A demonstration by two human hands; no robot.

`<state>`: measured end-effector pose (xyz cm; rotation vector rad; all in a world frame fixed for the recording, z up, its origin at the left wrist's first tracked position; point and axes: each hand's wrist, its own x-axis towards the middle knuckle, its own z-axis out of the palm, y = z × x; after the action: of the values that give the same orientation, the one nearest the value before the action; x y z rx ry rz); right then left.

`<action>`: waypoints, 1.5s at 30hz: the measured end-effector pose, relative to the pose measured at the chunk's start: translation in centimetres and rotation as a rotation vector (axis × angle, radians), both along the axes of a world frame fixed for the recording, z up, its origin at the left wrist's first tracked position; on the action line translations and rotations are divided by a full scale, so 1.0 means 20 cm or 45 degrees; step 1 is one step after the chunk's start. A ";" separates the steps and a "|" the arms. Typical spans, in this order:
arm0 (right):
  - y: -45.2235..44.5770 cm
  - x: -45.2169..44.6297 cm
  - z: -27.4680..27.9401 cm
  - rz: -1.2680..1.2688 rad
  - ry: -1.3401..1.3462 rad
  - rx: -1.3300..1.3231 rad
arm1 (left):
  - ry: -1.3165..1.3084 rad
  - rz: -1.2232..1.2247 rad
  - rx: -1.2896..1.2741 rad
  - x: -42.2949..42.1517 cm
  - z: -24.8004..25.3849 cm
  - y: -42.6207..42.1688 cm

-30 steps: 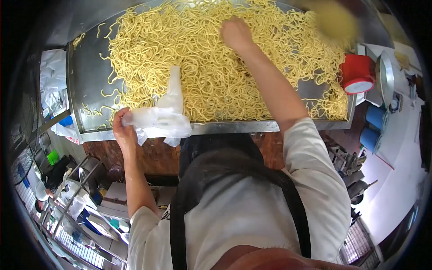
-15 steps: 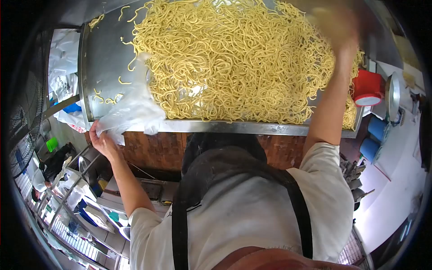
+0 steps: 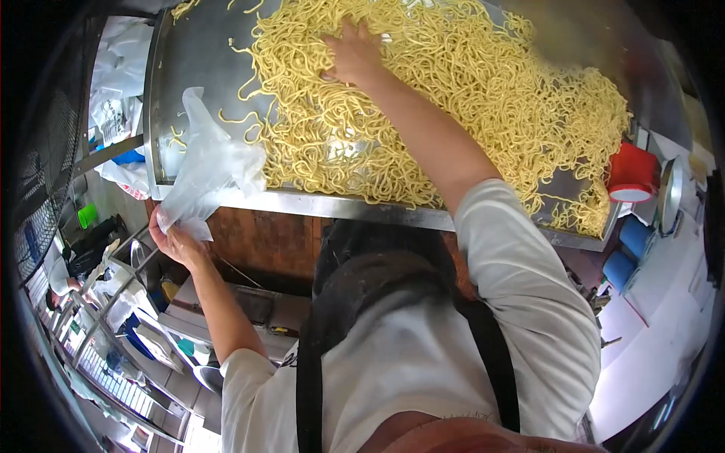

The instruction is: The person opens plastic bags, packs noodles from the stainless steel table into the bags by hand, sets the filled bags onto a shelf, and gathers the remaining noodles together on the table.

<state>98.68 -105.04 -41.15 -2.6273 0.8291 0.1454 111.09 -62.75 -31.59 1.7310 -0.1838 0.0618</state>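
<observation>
Yellow noodles (image 3: 453, 113) lie spread over a large metal tray (image 3: 198, 53). My right hand (image 3: 353, 57) rests on the noodles near the upper middle, its fingers spread and nothing gripped in it. At the tray's front left corner, my left hand (image 3: 177, 240) pinches the edge of a translucent plastic bag (image 3: 215, 155). The bag hangs over the tray's front rim, with its narrow end lying on bare metal. A few loose noodles are left of the bag.
A red container (image 3: 633, 172) and a round metal lid (image 3: 670, 195) stand beyond the right edge. Blue containers (image 3: 628, 253) are below them. White plastic bags (image 3: 121, 68) lie left of the tray. A co-worker (image 3: 60, 279) is at the far left.
My right hand has come from the blurred upper right back to the noodles, further left than at first. My left hand has moved left since the first frame, still holding the bag, now spread longer.
</observation>
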 end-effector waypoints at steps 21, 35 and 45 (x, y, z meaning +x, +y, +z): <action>-0.35 -1.33 0.62 -0.426 -0.240 -0.125 | 0.092 0.007 0.062 0.00 -0.10 -0.10; 0.06 -0.23 -0.04 -0.043 -0.125 0.082 | 0.029 -0.126 0.139 -0.12 -0.03 -0.21; -0.04 -0.41 0.37 -0.079 -1.101 0.062 | 0.069 -0.075 0.021 -0.13 -0.10 -0.07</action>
<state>90.54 -105.83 -33.73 -2.2514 0.5649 -0.9024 108.43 -64.20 -33.60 1.7408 -0.1956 -0.0302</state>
